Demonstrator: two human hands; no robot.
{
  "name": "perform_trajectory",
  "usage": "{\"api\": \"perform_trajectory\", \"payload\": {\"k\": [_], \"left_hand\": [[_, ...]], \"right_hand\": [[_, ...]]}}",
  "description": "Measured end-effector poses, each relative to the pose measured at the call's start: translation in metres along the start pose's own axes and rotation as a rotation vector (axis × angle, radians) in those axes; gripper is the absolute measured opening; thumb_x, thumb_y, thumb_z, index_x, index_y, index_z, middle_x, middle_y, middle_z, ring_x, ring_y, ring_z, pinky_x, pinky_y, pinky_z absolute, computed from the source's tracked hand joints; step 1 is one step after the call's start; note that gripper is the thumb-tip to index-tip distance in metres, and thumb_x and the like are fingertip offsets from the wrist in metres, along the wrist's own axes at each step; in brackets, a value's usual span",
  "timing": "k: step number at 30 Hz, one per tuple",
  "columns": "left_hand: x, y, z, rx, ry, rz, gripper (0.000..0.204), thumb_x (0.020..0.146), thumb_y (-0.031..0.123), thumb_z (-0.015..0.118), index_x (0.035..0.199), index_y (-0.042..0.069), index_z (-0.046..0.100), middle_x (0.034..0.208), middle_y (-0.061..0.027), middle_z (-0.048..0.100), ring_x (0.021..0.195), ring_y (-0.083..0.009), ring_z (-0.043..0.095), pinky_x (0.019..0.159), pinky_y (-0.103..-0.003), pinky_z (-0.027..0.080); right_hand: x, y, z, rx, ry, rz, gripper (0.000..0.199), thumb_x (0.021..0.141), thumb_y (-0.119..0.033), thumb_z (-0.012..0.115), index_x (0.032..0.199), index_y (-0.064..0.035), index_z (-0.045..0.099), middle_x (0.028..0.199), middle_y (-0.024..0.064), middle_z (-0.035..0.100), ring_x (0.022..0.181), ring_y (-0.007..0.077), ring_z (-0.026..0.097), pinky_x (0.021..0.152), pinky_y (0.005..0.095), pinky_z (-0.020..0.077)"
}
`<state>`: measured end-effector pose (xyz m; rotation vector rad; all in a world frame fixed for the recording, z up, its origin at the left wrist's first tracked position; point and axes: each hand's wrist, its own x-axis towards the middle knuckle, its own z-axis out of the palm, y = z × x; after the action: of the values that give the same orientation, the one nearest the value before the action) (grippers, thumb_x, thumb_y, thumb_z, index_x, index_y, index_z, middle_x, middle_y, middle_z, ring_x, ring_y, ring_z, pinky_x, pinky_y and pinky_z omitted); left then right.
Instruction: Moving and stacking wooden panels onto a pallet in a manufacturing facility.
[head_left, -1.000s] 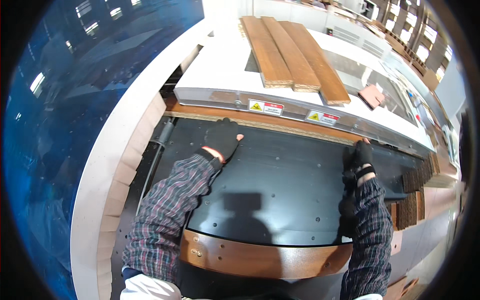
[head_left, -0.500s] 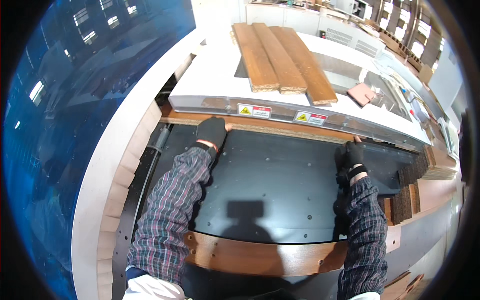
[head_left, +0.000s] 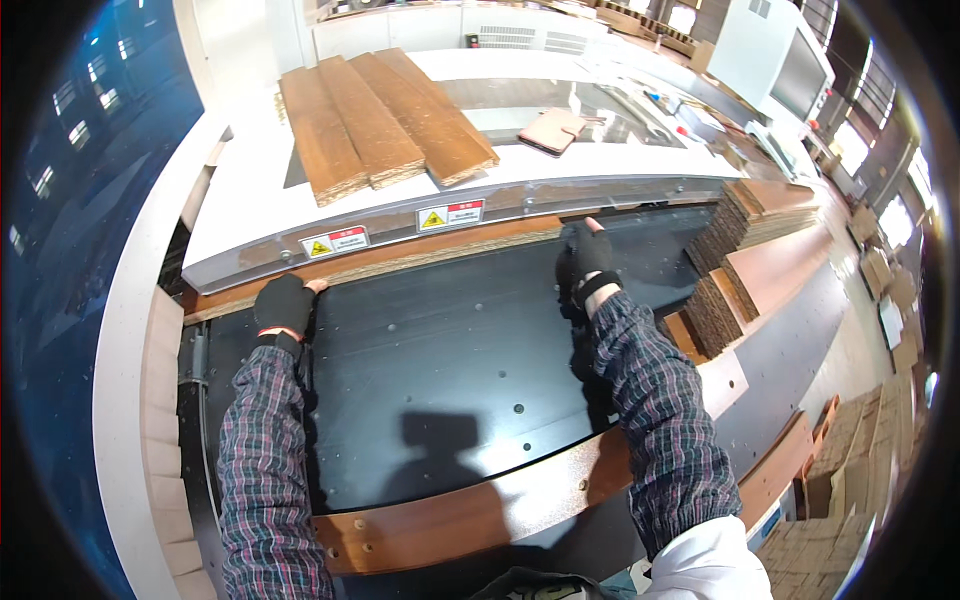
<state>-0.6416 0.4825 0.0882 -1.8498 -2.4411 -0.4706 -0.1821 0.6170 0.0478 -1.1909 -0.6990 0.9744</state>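
My left hand [head_left: 285, 305], in a black fingerless glove, is closed against the front edge of a long brown particleboard strip [head_left: 430, 257]. Its bare thumb touches the raw edge. At the strip's right end is my right hand [head_left: 587, 255], gloved alike, with its fingers mostly bent and one bare fingertip showing on top. The strip lies along the front of a white machine cover [head_left: 240, 225], on a dark metal bed [head_left: 430, 350]. The undersides of both hands are hidden.
Several brown boards [head_left: 370, 125] and a pink case [head_left: 552, 130] rest on the cover. Stacked boards [head_left: 760, 215] stand at the right. A curved brown panel [head_left: 470, 520] edges the bed nearest me. Blue sheeting [head_left: 90, 200] and a pleated guard [head_left: 160, 420] flank the left.
My view has turned to the right, so the machine sits further left in the picture. My right hand has shifted slightly to the right along the strip, to its end. My left hand remains at the strip.
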Motion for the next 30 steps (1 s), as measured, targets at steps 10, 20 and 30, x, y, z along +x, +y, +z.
{"api": "perform_trajectory", "payload": {"k": [10, 20, 30], "left_hand": [[0.0, 0.011, -0.002, 0.003, 0.084, 0.047, 0.052, 0.084, 0.053, 0.068, 0.074, 0.002, 0.073, 0.08, -0.0203, 0.069, 0.081, -0.0371, 0.068, 0.073, -0.048, 0.051], [-0.006, -0.005, 0.0, 0.059, 0.129, 0.023, 0.05, 0.083, 0.053, 0.07, 0.075, 0.004, 0.073, 0.077, -0.0203, 0.069, 0.077, -0.0374, 0.068, 0.074, -0.048, 0.051], [-0.004, 0.004, 0.0, 0.034, 0.072, -0.061, 0.045, 0.084, 0.052, 0.069, 0.085, 0.008, 0.075, 0.085, -0.0128, 0.072, 0.086, -0.0311, 0.069, 0.082, -0.044, 0.048]], "right_hand": [[0.023, 0.022, -0.006, -0.349, -0.114, -0.175, 0.036, 0.093, -0.016, 0.065, 0.126, -0.0033, 0.059, 0.097, 0.0069, 0.068, 0.085, 0.0134, 0.063, 0.075, 0.0289, 0.0498], [-0.083, -0.044, 0.043, -1.034, -0.501, -0.362, 0.029, 0.091, -0.03, 0.062, 0.092, -0.0036, 0.073, 0.1, 0.0209, 0.07, 0.098, 0.0342, 0.068, 0.089, 0.0424, 0.0513], [-0.056, -0.007, 0.049, -0.988, -0.396, -0.461, 0.027, 0.095, -0.027, 0.055, 0.094, -0.0062, 0.073, 0.096, 0.0175, 0.072, 0.095, 0.0341, 0.068, 0.087, 0.042, 0.0512]]}}
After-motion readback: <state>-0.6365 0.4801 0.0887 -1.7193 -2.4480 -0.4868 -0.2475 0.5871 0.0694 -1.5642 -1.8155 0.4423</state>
